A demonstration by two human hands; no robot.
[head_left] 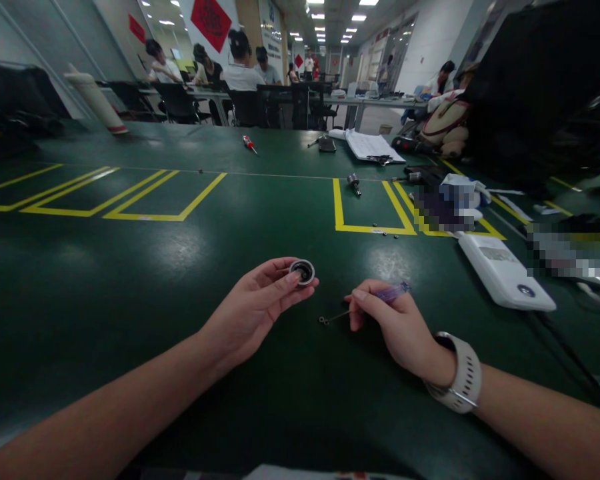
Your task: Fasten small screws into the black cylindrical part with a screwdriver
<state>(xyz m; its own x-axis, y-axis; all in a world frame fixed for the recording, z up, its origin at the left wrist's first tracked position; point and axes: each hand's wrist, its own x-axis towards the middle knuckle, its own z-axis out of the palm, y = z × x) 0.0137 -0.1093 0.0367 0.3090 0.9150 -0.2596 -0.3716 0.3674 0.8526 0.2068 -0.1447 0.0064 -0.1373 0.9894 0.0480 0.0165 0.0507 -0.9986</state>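
Note:
My left hand (pixel 260 300) is closed around a small round metal cup-like part (pixel 303 272), its hollow side tilted up toward me and the thumb at its rim. In my right hand (pixel 387 320) is a screwdriver with a translucent purple handle (pixel 393 292), pinched between thumb and fingers. Its thin shaft slants down left to the table. At the tip lie two tiny ring-shaped pieces, perhaps nuts (pixel 323 321); whether the tip touches them I cannot tell. A pale watch (pixel 463 375) is on my right wrist.
Yellow tape outlines (pixel 340 207) mark the green table (pixel 260 200). A metal fitting (pixel 353 183) and several tiny parts (pixel 386 233) lie ahead. To the right is a white power bank-like device (pixel 505 270). Farther back are a red screwdriver (pixel 249 143), papers (pixel 373 145) and seated people.

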